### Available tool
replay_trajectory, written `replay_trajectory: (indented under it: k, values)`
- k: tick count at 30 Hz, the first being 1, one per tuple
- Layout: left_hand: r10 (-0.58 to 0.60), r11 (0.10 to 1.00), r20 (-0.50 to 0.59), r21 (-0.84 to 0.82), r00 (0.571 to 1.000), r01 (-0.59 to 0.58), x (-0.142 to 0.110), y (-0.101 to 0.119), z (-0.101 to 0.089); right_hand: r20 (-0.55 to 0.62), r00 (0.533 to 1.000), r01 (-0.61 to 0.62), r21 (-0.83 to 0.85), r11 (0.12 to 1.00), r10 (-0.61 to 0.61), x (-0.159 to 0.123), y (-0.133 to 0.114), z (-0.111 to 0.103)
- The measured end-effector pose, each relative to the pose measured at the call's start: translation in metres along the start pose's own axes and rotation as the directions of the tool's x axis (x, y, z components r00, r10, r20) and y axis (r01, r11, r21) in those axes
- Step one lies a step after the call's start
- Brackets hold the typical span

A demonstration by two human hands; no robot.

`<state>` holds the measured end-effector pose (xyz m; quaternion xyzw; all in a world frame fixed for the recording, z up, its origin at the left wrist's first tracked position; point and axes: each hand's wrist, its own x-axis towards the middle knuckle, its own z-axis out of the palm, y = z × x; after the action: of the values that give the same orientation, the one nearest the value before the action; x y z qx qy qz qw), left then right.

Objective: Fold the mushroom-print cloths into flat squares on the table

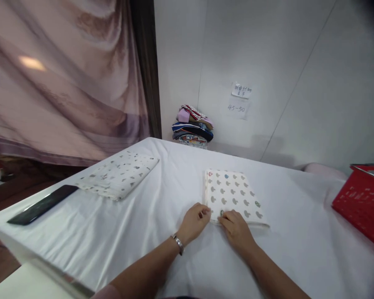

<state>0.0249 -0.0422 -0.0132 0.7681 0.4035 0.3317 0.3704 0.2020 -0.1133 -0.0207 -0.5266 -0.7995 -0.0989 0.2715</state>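
Note:
A folded white cloth [232,193] printed with grey mouse-head shapes and a few coloured ones lies on the white-covered table. At its near left corner, my left hand [195,222] has its fingers curled in a pinch on the edge; a metal bracelet [177,244] circles that wrist. My right hand [237,230] is closed at the cloth's near edge, thumb and fingertips pinched together on the fabric. The fingertips of both hands are partly hidden. Farther left lies a second folded cloth [120,174], white with small dark prints, apart from both hands.
A long black flat object [43,205] lies near the table's left edge. On the right stands a red basket [363,203]. Folded fabrics [193,126] are stacked beyond the far edge by the wall. Paper notes [239,101] hang there. A pink curtain [65,74] hangs at left.

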Motion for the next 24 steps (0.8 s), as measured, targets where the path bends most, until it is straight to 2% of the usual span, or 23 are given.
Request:
replay_trajectory:
  k: [4, 6, 9, 12, 14, 18, 24]
  values:
    - [0.002, 0.997, -0.072, 0.082, 0.997, 0.004, 0.03, 0.002, -0.007, -0.011, 0.999, 0.037, -0.032, 0.999, -0.037, 0.0, -0.001, 0.003]
    - [-0.034, 0.992, -0.106, 0.115, 0.994, 0.046, 0.051, 0.001, -0.006, 0.0, 0.999, 0.048, -0.039, 0.998, -0.048, 0.001, -0.003, 0.004]
    - [-0.163, 0.975, -0.139, 0.13, 0.977, 0.182, 0.083, -0.001, 0.001, 0.009, 0.999, 0.041, -0.033, 0.999, -0.041, 0.001, -0.007, 0.004]
    - [-0.314, 0.936, -0.12, 0.129, 0.942, 0.328, 0.107, -0.002, 0.009, -0.005, 0.999, 0.032, -0.026, 0.999, -0.032, 0.002, -0.009, 0.005]
    - [-0.372, 0.912, -0.11, 0.139, 0.922, 0.385, 0.119, -0.001, 0.014, -0.013, 1.0, 0.028, -0.018, 0.999, -0.028, 0.003, -0.01, 0.006]
    - [-0.381, 0.906, -0.103, 0.157, 0.919, 0.393, 0.131, -0.004, 0.018, -0.003, 1.0, 0.025, -0.003, 1.0, -0.025, 0.007, -0.015, 0.01]
    - [-0.362, 0.913, -0.124, 0.152, 0.924, 0.378, 0.129, -0.02, 0.021, 0.024, 1.0, -0.014, 0.01, 1.0, 0.014, 0.01, -0.018, 0.012]
